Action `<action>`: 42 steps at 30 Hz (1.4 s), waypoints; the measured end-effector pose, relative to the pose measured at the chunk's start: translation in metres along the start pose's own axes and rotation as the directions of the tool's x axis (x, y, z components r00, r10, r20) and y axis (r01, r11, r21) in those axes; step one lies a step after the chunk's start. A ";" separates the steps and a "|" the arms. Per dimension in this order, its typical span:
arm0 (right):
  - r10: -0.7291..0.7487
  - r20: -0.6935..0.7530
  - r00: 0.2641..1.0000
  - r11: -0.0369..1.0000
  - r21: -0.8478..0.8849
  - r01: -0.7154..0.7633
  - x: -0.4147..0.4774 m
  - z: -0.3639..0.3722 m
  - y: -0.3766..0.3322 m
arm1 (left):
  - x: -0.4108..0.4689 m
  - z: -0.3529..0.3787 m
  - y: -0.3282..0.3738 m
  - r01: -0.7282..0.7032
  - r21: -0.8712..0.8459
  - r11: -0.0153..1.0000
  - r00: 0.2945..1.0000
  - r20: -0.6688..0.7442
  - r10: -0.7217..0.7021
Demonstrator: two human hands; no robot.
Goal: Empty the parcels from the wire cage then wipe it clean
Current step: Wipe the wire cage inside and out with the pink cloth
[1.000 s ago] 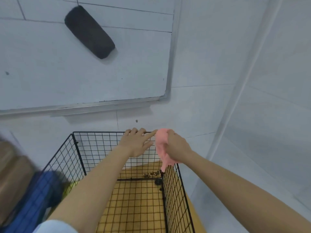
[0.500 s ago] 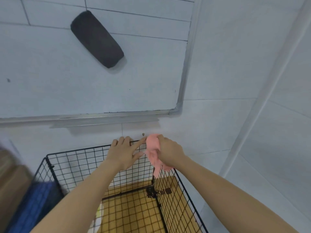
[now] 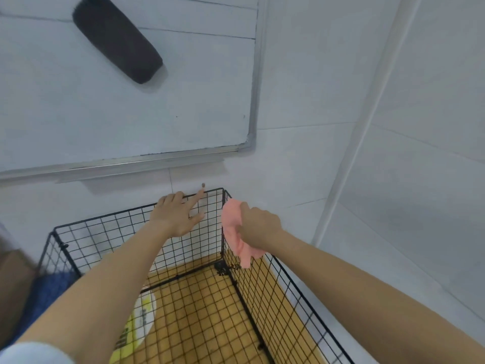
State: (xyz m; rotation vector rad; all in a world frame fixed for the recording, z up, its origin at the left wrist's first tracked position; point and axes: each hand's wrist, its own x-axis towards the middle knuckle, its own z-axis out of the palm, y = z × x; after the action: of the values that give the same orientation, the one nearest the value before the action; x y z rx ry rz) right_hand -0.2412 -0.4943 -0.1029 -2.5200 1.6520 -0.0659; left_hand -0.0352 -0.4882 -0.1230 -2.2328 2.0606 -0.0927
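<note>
Head view: black wire-grid cage [image 3: 262,290] in the tiled corner [image 3: 338,185], probably light and rattly, best steadied by its rim; left hand [image 3: 175,218] flat-fingered on the back panel, right hand [image 3: 258,227] fingers bunching a limp pink cloth [image 3: 232,227].

No legible text, number or brand. Dark printed characters run down the white and yellow-green bag [image 3: 143,320], lower left-centre of the frame at the bottom of the wire cage [image 3: 91,240]. They are too blurred to read, and an arm partly covers the bag.
</note>
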 end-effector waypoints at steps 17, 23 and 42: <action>0.143 0.069 0.987 0.988 -0.076 -0.138 -0.127 -0.002 0.013 | -0.028 -0.001 -0.030 -0.064 0.032 0.997 0.997 0.038 0.063; 0.086 -0.035 0.996 0.996 0.006 -0.086 -0.103 0.008 0.018 | -0.038 0.002 -0.046 -0.028 0.027 0.999 0.999 0.030 0.027; -0.263 -0.018 0.965 0.965 0.001 0.263 -0.050 0.011 0.062 | -0.079 -0.003 -0.032 0.249 0.095 0.964 0.963 0.083 -0.257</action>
State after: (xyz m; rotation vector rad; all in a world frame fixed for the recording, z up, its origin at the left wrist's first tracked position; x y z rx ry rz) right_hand -0.3165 -0.4723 -0.1198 -2.7275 1.3100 -0.1164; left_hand -0.0102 -0.4075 -0.1142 -2.3879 1.6834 -0.0888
